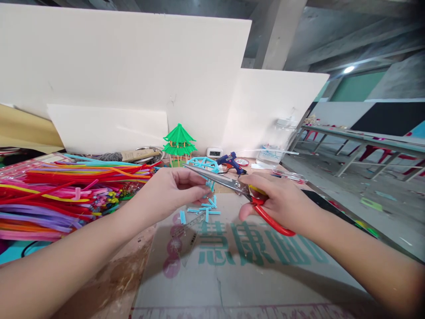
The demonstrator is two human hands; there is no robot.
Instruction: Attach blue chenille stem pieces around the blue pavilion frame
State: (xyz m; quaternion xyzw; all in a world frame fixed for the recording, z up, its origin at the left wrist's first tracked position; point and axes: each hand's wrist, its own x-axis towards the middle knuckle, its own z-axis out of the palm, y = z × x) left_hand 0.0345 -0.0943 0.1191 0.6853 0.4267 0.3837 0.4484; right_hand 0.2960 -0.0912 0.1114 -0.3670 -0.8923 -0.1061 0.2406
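My right hand (277, 197) grips scissors with red handles (274, 221). Their blades (221, 178) point left and stand a little apart, passing just over the fingertips of my left hand (174, 188). Thumb and fingers of the left hand are pinched together at a short light blue pipe cleaner (210, 185), partly hidden by the blades. Below the hands, several cut light blue pipe cleaner pieces (207, 212) lie scattered on the mat. Right behind the blades is a light blue pipe cleaner frame (202, 163), partly covered.
A printed translucent mat (245, 283) covers the table, with a clear ruler (187, 226) on it. Bundles of coloured pipe cleaners (43, 195) fill the left. Behind are a green pagoda model (179, 141), a small clock (214, 153), a blue glue gun (232, 162) and a clear bottle (279, 139).
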